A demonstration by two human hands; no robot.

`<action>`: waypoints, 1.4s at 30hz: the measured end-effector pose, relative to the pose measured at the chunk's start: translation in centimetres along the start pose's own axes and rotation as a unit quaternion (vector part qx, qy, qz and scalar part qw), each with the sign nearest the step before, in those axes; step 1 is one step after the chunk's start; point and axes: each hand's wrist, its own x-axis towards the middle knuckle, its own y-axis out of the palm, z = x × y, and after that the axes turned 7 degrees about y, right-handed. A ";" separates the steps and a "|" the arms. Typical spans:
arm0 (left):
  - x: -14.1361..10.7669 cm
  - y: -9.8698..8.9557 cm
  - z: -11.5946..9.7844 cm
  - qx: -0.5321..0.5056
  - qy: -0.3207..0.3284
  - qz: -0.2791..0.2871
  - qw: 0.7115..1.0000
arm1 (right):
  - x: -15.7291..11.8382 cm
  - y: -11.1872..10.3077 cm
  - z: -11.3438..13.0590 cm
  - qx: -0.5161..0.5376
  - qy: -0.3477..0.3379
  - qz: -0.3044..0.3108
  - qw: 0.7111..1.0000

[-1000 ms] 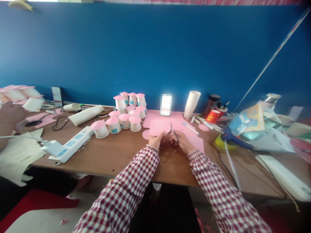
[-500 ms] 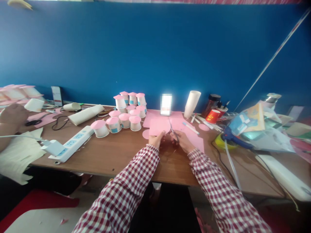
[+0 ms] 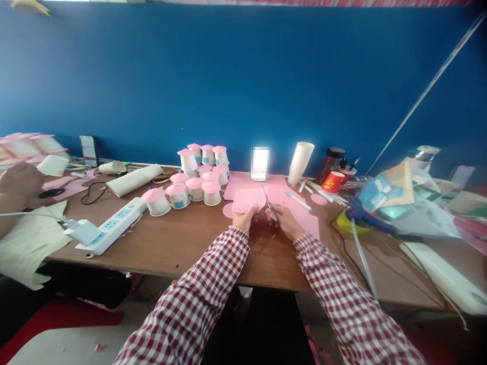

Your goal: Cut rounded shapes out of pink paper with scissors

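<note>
My left hand [image 3: 246, 219] is closed on the lower edge of a pink sheet of paper [image 3: 245, 199], holding it over the table. In my right hand [image 3: 283, 218] is a pair of scissors [image 3: 270, 204], its blades pointing away from me along the right side of the sheet. Whether the blades are apart is too small to tell. Under and behind lie more pink paper sheets [image 3: 309, 222], with a capped marker [image 3: 299, 201] on them. A pink paper disc [image 3: 228, 210] rests just left of the held sheet.
Several paper cups with pink cone tops [image 3: 158, 202] stand to the left, near a power strip [image 3: 114, 225]. A phone with a bright screen [image 3: 260, 163] leans at the wall. Rightward are stacked white cups [image 3: 300, 162], a red cup [image 3: 333, 182] and a glue gun [image 3: 367, 215]. A co-worker's hand [image 3: 23, 180] is far left.
The pink sheet in my left hand has shifted and tilted slightly. Both my hands stay in nearly the same place, still holding the paper and the scissors.
</note>
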 end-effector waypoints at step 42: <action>0.0 0.0 -0.3 -0.005 0.009 0.011 1.000 | 0.1 0.0 0.0 0.007 -0.002 0.005 1.000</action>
